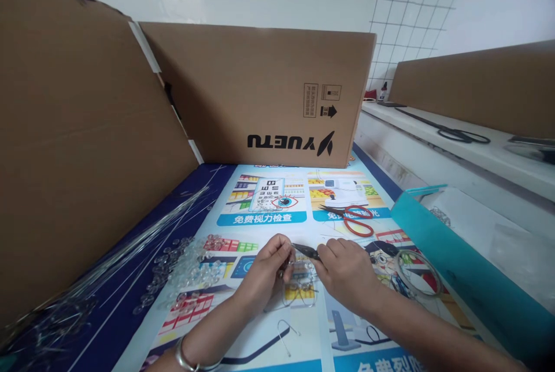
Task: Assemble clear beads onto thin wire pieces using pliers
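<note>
Pinching a thin bent wire piece (299, 288) between thumb and fingertips, the left hand (264, 274) was curled nearly closed over the poster-covered table (260, 326). The right hand (347, 271), just beside it, was wrapped shut around one pair of small dark pliers (306, 252), whose tip pointed toward the left hand's fingers. One silver bracelet (186, 360) circled the left wrist. Left of the left hand lay a heap of clear round beads (182, 268), too many to count, and farther left a bundle of long thin wires (130, 245). Beyond the right hand lay one pair of red-handled scissors (353, 219); to its right, one wire ring (418, 274) sat near a teal box (455, 268). One loose bent wire (286, 334) lay nearer than both hands. Two cardboard panels (255, 95) stood beyond and to the left.
</note>
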### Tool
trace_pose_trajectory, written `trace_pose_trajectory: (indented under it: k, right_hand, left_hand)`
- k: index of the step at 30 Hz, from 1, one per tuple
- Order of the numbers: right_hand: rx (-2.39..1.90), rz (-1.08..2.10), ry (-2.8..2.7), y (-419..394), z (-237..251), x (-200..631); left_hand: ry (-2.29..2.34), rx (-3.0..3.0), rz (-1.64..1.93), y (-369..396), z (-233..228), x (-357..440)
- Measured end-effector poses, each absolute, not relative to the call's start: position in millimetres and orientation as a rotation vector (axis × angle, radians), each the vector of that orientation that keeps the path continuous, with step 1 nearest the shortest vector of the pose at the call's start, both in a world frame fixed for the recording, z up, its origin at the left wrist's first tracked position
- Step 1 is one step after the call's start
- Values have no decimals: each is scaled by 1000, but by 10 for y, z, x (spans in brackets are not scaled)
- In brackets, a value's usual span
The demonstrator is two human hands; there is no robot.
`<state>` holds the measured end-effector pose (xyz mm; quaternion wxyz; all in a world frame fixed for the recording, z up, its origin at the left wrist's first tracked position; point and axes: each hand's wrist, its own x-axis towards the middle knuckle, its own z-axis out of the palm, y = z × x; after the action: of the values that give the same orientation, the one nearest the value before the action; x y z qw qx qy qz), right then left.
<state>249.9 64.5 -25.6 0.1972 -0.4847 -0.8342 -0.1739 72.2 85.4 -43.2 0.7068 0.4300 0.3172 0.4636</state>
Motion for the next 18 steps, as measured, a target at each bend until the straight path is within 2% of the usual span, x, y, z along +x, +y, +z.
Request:
trace_pose_trajectory:
  k: [9, 18]
  right_hand:
    - [-1297, -563, -2387, 627, -235, 2527]
    - [-1421, -381, -2315, 628, -227, 2507]
  left_hand:
    - [694, 834, 976, 876, -476, 698]
    - [675, 868, 959, 867, -425, 699]
